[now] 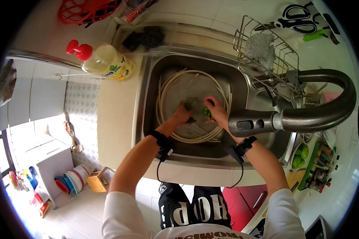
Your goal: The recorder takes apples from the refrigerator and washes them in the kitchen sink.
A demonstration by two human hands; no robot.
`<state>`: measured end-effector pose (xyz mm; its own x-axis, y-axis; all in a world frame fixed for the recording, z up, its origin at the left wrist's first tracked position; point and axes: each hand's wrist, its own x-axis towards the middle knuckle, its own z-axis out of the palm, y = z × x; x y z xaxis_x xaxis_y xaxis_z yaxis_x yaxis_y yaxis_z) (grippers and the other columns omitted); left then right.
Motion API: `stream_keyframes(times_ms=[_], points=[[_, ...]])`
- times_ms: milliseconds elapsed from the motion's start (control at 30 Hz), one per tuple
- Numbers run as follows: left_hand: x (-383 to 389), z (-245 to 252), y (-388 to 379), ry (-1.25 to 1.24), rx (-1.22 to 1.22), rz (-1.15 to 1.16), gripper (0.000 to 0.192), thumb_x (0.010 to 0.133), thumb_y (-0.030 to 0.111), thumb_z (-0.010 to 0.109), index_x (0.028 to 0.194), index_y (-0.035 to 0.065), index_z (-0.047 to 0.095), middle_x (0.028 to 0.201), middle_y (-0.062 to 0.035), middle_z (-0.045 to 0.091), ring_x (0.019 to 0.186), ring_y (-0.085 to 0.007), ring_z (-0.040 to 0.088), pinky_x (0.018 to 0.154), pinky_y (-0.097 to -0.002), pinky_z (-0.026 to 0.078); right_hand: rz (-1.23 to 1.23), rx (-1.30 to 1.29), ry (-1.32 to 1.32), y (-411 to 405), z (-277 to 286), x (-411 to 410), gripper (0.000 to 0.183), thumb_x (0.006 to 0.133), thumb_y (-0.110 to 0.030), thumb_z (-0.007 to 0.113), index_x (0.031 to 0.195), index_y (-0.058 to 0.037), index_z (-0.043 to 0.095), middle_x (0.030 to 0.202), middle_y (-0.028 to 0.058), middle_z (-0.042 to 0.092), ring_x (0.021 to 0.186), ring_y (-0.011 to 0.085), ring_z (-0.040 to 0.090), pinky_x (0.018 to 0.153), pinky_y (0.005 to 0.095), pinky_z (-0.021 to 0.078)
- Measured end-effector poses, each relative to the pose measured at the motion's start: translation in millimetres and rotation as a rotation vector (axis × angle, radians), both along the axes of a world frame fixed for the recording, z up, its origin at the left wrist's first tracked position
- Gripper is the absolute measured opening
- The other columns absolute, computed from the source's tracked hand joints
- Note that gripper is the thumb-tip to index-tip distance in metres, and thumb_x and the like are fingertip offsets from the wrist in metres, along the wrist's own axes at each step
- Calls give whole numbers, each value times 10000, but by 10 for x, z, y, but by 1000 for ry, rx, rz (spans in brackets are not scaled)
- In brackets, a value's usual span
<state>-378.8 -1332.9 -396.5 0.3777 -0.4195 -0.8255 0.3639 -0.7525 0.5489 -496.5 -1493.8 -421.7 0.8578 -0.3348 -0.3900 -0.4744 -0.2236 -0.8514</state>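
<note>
Both of my hands are low inside a stainless steel sink basin (194, 151). My left hand (182, 115) is closed around something dark green (191, 120) that shows at its edges. To its right, my right hand (217, 111) has its fingers curled on a bunch of small green pieces (206, 112), perhaps leaves. Long, pale, thin stalks (167, 82) lie coiled in a wide ring around both hands. Shorter loose pieces and thin strands lie within the ring. What my palms cover is hidden.
A dark metal pull-out faucet (254, 123) arches over the basin's right side. Behind it hangs a wire rack (287, 56) with a grey mesh cloth (259, 50). A red-topped soap bottle (110, 64) stands back left. Green fruit (300, 155) sits in a bowl at right.
</note>
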Motion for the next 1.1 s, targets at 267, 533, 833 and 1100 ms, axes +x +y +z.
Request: stream_keyframes(times_ms=[267, 533, 833, 1100], points=[[7, 1034, 223, 423, -631, 163, 443, 979, 168, 622, 1351, 74, 401, 965, -63, 528, 782, -170, 571, 595, -364, 579, -258, 1191, -119, -237, 1261, -339, 345, 1020, -212, 556, 1311, -39, 486, 902, 90, 551, 537, 162, 548, 432, 296, 430], [-10, 558, 703, 206, -262, -380, 388, 945, 159, 665, 1254, 73, 449, 946, -115, 618, 717, -187, 579, 594, -388, 512, -28, 1167, -283, -34, 1184, -400, 422, 962, -257, 628, 1302, -58, 475, 987, 44, 640, 770, 164, 612, 656, 299, 499], [-272, 1080, 562, 283, -509, 105, 564, 937, -14, 572, 1425, 175, 364, 984, -76, 530, 814, -170, 597, 503, -328, 498, 120, -160, -48, -39, 306, -1003, 205, 1045, -327, 523, 1140, -146, 510, 786, 21, 527, 499, 81, 452, 410, 227, 374], [-592, 1329, 754, 440, -515, 412, 436, 978, 37, 537, 1365, 188, 404, 948, -54, 519, 776, -140, 538, 435, -227, 396, -143, 439, -167, 438, 1562, -724, 409, 935, -74, 463, 1339, -62, 395, 1010, 67, 559, 771, 91, 535, 561, 231, 472]])
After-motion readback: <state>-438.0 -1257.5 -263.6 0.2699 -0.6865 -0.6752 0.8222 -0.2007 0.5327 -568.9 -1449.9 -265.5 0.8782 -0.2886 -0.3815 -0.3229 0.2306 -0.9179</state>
